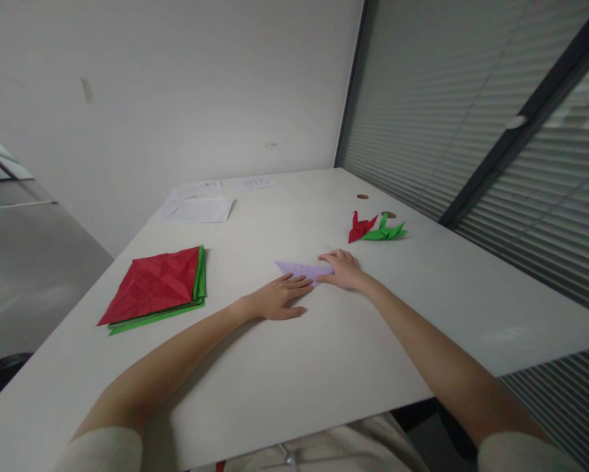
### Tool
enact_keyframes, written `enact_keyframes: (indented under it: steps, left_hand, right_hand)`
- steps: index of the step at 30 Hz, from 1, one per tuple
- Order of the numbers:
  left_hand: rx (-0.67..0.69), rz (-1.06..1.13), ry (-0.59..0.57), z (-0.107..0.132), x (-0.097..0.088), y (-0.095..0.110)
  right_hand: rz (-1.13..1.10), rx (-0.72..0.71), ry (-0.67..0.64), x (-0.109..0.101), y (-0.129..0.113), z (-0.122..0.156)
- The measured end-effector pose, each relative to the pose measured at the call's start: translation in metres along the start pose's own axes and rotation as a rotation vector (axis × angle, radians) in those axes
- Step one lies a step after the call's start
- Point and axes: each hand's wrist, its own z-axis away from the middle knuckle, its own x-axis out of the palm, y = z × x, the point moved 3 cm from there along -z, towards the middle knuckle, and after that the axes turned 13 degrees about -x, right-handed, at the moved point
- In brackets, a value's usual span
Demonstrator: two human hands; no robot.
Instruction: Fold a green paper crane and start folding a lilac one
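Note:
A folded piece of light purple origami paper [299, 268] lies on the white table in front of me, long and narrow with a pointed left tip. My left hand [279, 297] rests flat with its fingers stretched over the paper's lower edge and its thumb apart on the table. At the right end, my right hand [344, 269] has its thumb and fingers curved around the paper. Part of that end is hidden by the hand. Just beyond my right hand stand a red folded paper crane [360, 227] and a green folded paper crane [385, 229], touching or nearly so.
Left of my arms lies a stack of creased red paper [157, 278] over green sheets [201, 278]. White printed papers [199, 210] lie at the table's [284, 216] far left. Two round holes are near the right edge, beside a window with blinds [437, 111].

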Motion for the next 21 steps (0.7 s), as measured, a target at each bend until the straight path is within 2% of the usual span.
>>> enact_keyframes:
  steps: [7,11,14,17,21]
  left_hand:
    - [0.013,0.027,0.011,0.001,-0.002,0.0]
    - [0.023,0.027,0.008,0.002,-0.002,0.0]
    - [0.027,0.006,0.012,0.002,-0.002,-0.001]
    - [0.029,-0.01,0.008,0.002,-0.001,0.0]
    - [0.018,0.001,0.0,0.001,-0.002,0.0]
  right_hand:
    - [0.061,0.166,0.088,-0.005,0.042,0.0]
    - [0.067,0.134,0.135,-0.006,0.053,0.0]
    - [-0.002,0.095,0.192,-0.012,0.05,-0.001]
    - [-0.048,0.043,0.236,-0.018,0.036,0.0]
    - [-0.023,-0.107,0.121,-0.013,0.009,0.003]
